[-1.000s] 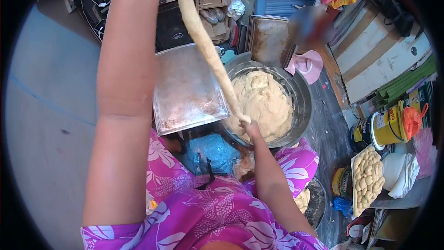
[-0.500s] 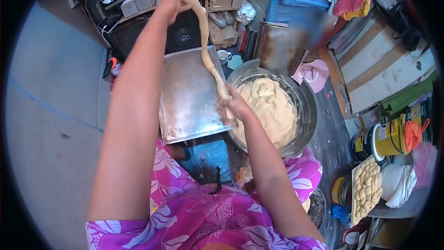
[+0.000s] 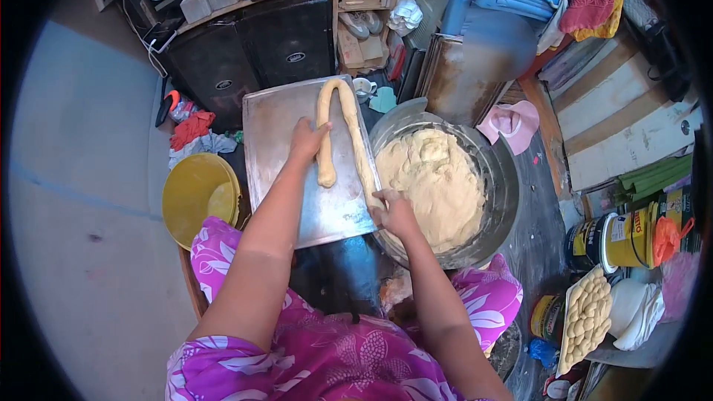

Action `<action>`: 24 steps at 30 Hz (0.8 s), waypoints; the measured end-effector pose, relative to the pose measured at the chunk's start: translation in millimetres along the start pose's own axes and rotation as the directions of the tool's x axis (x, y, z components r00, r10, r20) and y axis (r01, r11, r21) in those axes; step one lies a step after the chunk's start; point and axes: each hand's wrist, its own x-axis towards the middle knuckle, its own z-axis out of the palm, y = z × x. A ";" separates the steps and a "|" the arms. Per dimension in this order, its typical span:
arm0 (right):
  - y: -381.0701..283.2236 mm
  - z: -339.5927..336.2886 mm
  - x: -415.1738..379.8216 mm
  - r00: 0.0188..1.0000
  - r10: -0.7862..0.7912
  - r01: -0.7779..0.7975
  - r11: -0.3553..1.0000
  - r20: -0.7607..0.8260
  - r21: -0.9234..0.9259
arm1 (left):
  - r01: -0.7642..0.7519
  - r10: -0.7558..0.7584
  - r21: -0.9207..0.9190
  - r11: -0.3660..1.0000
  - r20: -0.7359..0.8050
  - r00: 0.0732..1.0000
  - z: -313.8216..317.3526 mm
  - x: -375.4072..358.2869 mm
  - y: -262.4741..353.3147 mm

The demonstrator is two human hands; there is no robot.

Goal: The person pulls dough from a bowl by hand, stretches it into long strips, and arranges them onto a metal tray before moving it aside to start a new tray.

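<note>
A long rope of dough (image 3: 350, 122) lies folded into an upside-down U on a metal baking tray (image 3: 275, 156), its bend near the tray's far edge. My left hand (image 3: 304, 139) is beside the shorter left leg, fingers apart, with one fingertip touching the dough. At the tray's right edge, my right hand (image 3: 396, 212) has its fingers closed on the lower end of the longer right leg. Just right of the tray stands a large metal basin (image 3: 501, 200) holding a big mass of soft dough (image 3: 431, 186).
A yellow bucket (image 3: 197, 200) stands left of the tray. Braided dough pieces (image 3: 587, 319) fill a tray at the lower right, near paint buckets (image 3: 627, 234). Black speakers (image 3: 275, 52) stand behind the baking tray; a pink cap (image 3: 512, 122) lies beyond the basin.
My left hand has come down toward me from high up, folding the raised dough rope back onto the tray. My right hand has moved slightly nearer, still at the rope's other end.
</note>
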 end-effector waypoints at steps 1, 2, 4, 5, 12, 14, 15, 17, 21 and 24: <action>-1.9 -0.6 -6.1 0.997 -0.070 0.067 0.993 -0.028 -0.102 | -0.047 0.051 0.098 0.994 -0.038 0.998 6.7 6.9 6.4; 5.6 7.3 -8.7 0.997 -0.069 0.066 0.992 -0.029 -0.103 | -0.087 0.103 0.198 0.976 -0.069 0.992 11.2 13.0 11.3; 20.8 23.4 -9.4 0.983 -0.148 0.166 0.972 -0.112 0.167 | -0.122 0.141 0.325 0.938 -0.034 0.989 20.3 31.0 14.6; 26.4 28.7 -12.4 0.981 -0.152 0.170 0.972 -0.117 0.162 | -0.154 0.170 0.445 0.882 0.003 0.985 26.0 41.5 16.9; 27.8 35.4 -16.4 0.983 -0.175 0.184 0.952 -0.058 0.243 | -0.130 0.130 0.245 0.961 0.014 0.991 42.1 74.7 19.2; 30.9 33.6 -15.9 0.982 -0.184 0.188 0.956 -0.041 0.226 | -0.046 0.056 0.105 0.993 -0.094 0.994 46.5 70.8 11.4; 31.9 34.5 -15.3 0.975 -0.209 0.222 0.932 -0.073 0.288 | -0.045 0.054 0.110 0.993 -0.088 0.995 45.7 63.7 7.7; 37.2 43.2 -14.8 0.969 -0.220 0.245 0.902 -0.109 0.356 | -0.054 0.056 -0.188 0.981 0.004 0.998 36.7 28.9 -2.6; 38.7 54.6 -11.9 0.976 -0.146 0.198 0.903 -0.160 0.381 | 0.065 -0.015 -0.570 0.819 0.092 0.996 40.4 -71.0 4.0; 26.9 44.3 -16.2 0.985 -0.097 0.131 0.958 -0.140 0.255 | 0.097 0.044 -0.641 0.762 0.201 0.979 45.1 -95.2 1.9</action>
